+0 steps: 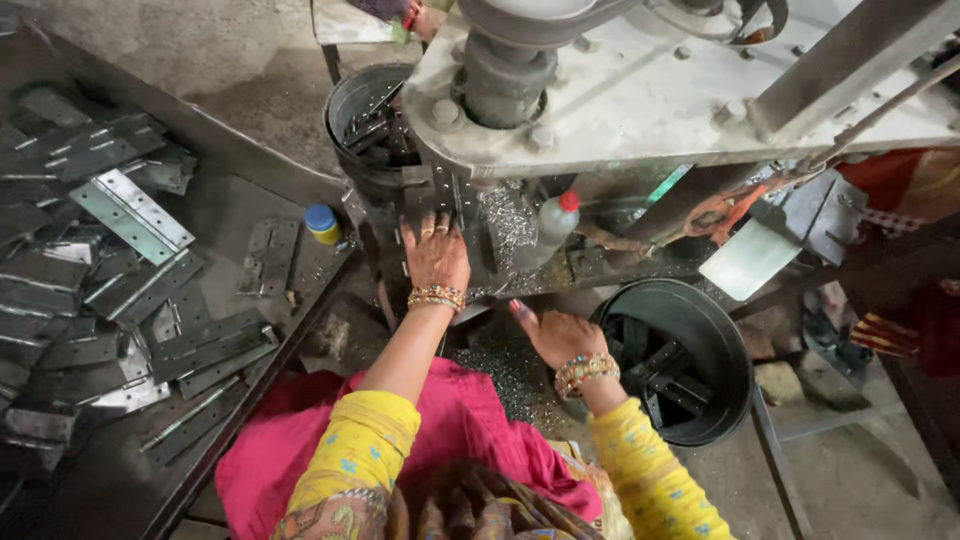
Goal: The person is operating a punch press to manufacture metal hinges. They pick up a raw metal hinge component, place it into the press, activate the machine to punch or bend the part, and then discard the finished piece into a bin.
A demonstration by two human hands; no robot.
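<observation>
My left hand (435, 250) lies flat with its fingers on a dark metal hinge piece (440, 195) standing under the grey press machine (640, 90). My right hand (555, 332) rests palm down, fingers spread, on the lower bench edge amid shiny metal shavings (500, 370). It holds nothing. Both wrists wear beaded bangles, and the sleeves are yellow.
A heap of long metal hinges (110, 260) covers the tray on the left. A black bucket (690, 360) with dark metal parts sits at the right, another bucket (365, 120) behind the press. A small bottle with a red cap (556, 220) and a blue-capped yellow container (322, 224) stand nearby.
</observation>
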